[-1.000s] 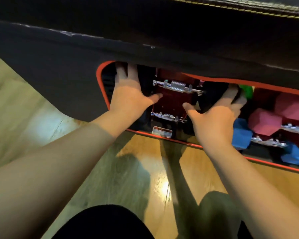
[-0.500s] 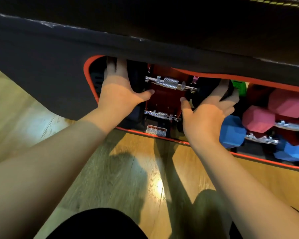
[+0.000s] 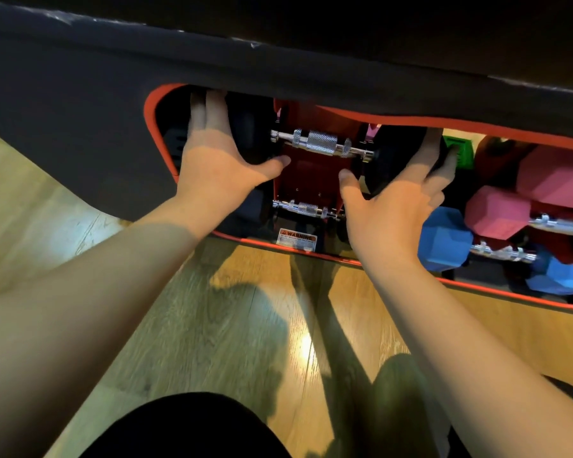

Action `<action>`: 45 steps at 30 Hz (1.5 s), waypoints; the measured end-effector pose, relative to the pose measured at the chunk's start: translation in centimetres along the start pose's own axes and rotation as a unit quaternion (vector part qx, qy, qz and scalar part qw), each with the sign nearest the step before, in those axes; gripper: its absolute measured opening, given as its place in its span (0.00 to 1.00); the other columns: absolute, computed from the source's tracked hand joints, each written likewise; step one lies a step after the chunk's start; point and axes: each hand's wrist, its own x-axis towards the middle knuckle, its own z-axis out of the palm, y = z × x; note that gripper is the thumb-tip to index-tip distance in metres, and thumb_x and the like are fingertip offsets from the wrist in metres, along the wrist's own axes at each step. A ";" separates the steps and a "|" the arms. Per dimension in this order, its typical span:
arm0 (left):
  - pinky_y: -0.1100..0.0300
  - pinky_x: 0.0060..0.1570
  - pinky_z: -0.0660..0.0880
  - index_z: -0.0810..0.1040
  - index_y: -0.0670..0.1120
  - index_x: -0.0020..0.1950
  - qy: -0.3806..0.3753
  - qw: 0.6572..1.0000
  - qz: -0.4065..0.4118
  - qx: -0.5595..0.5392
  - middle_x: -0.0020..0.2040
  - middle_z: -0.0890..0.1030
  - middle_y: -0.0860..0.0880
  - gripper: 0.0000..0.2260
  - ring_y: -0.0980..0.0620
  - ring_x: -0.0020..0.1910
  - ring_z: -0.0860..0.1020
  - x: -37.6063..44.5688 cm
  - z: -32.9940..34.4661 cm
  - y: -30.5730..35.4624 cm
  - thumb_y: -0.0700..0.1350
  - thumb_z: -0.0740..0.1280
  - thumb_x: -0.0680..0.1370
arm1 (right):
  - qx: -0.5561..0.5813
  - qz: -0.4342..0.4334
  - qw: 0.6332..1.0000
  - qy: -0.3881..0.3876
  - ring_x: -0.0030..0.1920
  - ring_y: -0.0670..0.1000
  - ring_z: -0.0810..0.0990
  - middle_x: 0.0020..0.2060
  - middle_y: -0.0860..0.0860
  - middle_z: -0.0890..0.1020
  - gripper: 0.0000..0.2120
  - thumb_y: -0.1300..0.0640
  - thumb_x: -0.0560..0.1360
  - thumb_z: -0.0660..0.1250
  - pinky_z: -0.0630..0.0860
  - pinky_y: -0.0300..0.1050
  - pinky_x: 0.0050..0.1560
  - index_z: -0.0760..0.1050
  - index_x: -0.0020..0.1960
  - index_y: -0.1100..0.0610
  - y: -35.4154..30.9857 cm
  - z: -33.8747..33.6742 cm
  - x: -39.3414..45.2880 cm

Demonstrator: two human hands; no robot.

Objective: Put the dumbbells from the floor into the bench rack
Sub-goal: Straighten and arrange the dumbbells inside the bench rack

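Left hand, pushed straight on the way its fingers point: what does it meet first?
Nothing new: the left hand already lies on the black dumbbell's left weight. Beyond its fingertips is the dark rack recess; depth there is unclear.

- The black dumbbell with the bright metal handle (image 3: 321, 145), between the left hand (image 3: 219, 163) and right hand (image 3: 394, 206), has a chromed, glossy bar with rough knurling at its middle; its dark end weights look matt.
- The pink hexagonal dumbbell (image 3: 497, 213) and blue hexagonal dumbbell (image 3: 444, 239), right of the right hand, have a smooth, matt coating.
- The wooden plank floor (image 3: 245, 319) below both hands shows grain and a glossy sheen.
- The black padded bench top (image 3: 278, 61) above the hands looks smooth and matt.
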 end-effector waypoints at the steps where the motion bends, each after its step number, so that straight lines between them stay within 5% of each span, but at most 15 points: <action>1: 0.55 0.68 0.68 0.62 0.39 0.71 -0.001 0.996 -0.020 -0.090 0.66 0.71 0.43 0.49 0.48 0.67 0.70 -0.3 0.1 0.0 0.70 0.71 0.63 | 0.063 0.011 0.998 -0.003 0.71 0.52 0.58 0.74 0.53 0.54 0.48 0.39 0.70 0.71 0.59 0.39 0.70 0.50 0.78 0.58 0.6 -0.3 -0.3; 3: 0.54 0.72 0.65 0.55 0.43 0.75 0.015 0.956 -0.082 -0.280 0.72 0.66 0.46 0.50 0.52 0.72 0.66 -2.1 0.5 0.1 0.59 0.79 0.63 | 0.222 0.075 0.972 0.019 0.71 0.41 0.54 0.72 0.45 0.55 0.51 0.41 0.68 0.74 0.53 0.32 0.69 0.47 0.78 0.54 2.0 -0.7 -1.6; 6: 0.53 0.75 0.60 0.47 0.50 0.78 -0.023 0.912 -0.178 -0.369 0.76 0.58 0.51 0.54 0.54 0.75 0.60 -5.8 2.3 -0.4 0.50 0.81 0.64 | 0.193 0.185 0.964 0.004 0.73 0.53 0.59 0.74 0.53 0.58 0.51 0.41 0.65 0.76 0.62 0.51 0.71 0.51 0.77 0.53 4.3 0.5 -3.9; 9: 0.52 0.75 0.58 0.47 0.45 0.79 -0.101 0.936 -0.214 -0.260 0.77 0.57 0.46 0.56 0.51 0.76 0.58 -6.9 4.8 -2.4 0.51 0.81 0.63 | -0.056 0.167 0.978 -0.113 0.68 0.64 0.64 0.74 0.59 0.59 0.50 0.39 0.64 0.76 0.66 0.58 0.67 0.52 0.75 0.53 5.6 2.8 -3.6; 12: 0.49 0.73 0.62 0.48 0.48 0.79 -0.183 0.964 -0.139 -0.134 0.74 0.59 0.43 0.55 0.44 0.74 0.61 -5.9 6.1 -3.3 0.52 0.81 0.63 | -0.190 0.111 0.955 -0.197 0.68 0.66 0.64 0.75 0.61 0.54 0.51 0.35 0.64 0.74 0.67 0.56 0.65 0.48 0.76 0.47 5.5 5.1 -1.9; 16: 0.46 0.71 0.64 0.48 0.49 0.78 -0.267 0.955 -0.128 -0.022 0.74 0.54 0.41 0.55 0.37 0.71 0.63 -4.0 7.8 -2.4 0.55 0.80 0.62 | -0.186 0.140 0.949 -0.213 0.66 0.65 0.62 0.71 0.60 0.56 0.44 0.42 0.65 0.76 0.69 0.56 0.63 0.56 0.72 0.48 4.7 7.5 0.4; 20: 0.46 0.67 0.68 0.53 0.45 0.76 -0.268 0.948 -0.127 0.117 0.71 0.59 0.39 0.49 0.37 0.67 0.66 -3.1 8.3 -1.4 0.58 0.77 0.66 | -0.237 0.134 0.944 -0.184 0.62 0.63 0.65 0.68 0.60 0.60 0.39 0.42 0.67 0.74 0.70 0.55 0.60 0.57 0.70 0.50 4.7 8.5 0.4; 24: 0.48 0.65 0.68 0.53 0.41 0.77 -0.261 0.952 -0.064 0.148 0.70 0.59 0.40 0.45 0.37 0.68 0.64 -3.1 7.6 -0.8 0.57 0.74 0.71 | -0.251 0.109 0.951 -0.146 0.60 0.64 0.67 0.65 0.60 0.62 0.36 0.41 0.69 0.73 0.71 0.55 0.57 0.58 0.69 0.51 5.2 8.7 -0.6; 31: 0.47 0.63 0.70 0.57 0.43 0.73 -0.230 0.963 -0.082 0.118 0.67 0.62 0.40 0.42 0.38 0.64 0.68 -3.8 8.3 -1.2 0.56 0.76 0.68 | -0.242 0.088 0.947 -0.189 0.63 0.65 0.65 0.69 0.61 0.59 0.38 0.41 0.69 0.73 0.68 0.57 0.62 0.57 0.70 0.52 5.5 8.3 0.2; 36: 0.50 0.73 0.60 0.50 0.40 0.78 -0.254 0.955 -0.136 0.072 0.76 0.54 0.38 0.48 0.38 0.74 0.59 -4.1 8.6 -2.2 0.59 0.73 0.69 | -0.227 0.037 0.889 -0.395 0.72 0.67 0.57 0.75 0.63 0.52 0.48 0.35 0.71 0.67 0.62 0.56 0.69 0.45 0.78 0.52 6.5 4.8 2.5; 39: 0.49 0.74 0.54 0.59 0.33 0.75 -0.229 0.958 -0.160 0.063 0.76 0.58 0.33 0.42 0.36 0.76 0.53 -6.1 8.2 0.1 0.62 0.66 0.74 | -0.177 -0.022 0.867 -0.466 0.74 0.61 0.58 0.75 0.56 0.59 0.42 0.36 0.75 0.62 0.60 0.51 0.70 0.47 0.78 0.53 8.8 0.0 3.9; 42: 0.49 0.71 0.57 0.63 0.35 0.72 -0.111 0.961 -0.234 -0.100 0.71 0.63 0.35 0.37 0.37 0.72 0.60 -10.2 7.3 4.9 0.48 0.75 0.70 | -0.128 -0.019 0.847 -0.516 0.65 0.51 0.72 0.70 0.53 0.71 0.33 0.41 0.77 0.63 0.67 0.40 0.61 0.58 0.77 0.53 11.7 -5.2 5.8; 43: 0.49 0.69 0.62 0.67 0.39 0.69 -0.122 0.957 -0.226 -0.136 0.67 0.67 0.37 0.31 0.39 0.67 0.66 -11.8 7.1 6.3 0.45 0.75 0.70 | -0.111 0.005 0.844 -0.525 0.58 0.48 0.76 0.64 0.51 0.77 0.30 0.42 0.77 0.64 0.70 0.37 0.56 0.64 0.75 0.53 12.7 -6.9 6.4; 45: 0.52 0.58 0.72 0.76 0.50 0.57 -0.257 0.928 -0.175 -0.207 0.56 0.76 0.47 0.15 0.47 0.54 0.76 -14.1 6.9 8.9 0.43 0.73 0.72 | -0.074 0.052 0.854 -0.513 0.41 0.45 0.77 0.43 0.46 0.81 0.22 0.44 0.76 0.67 0.72 0.35 0.43 0.76 0.65 0.55 15.5 -9.6 7.5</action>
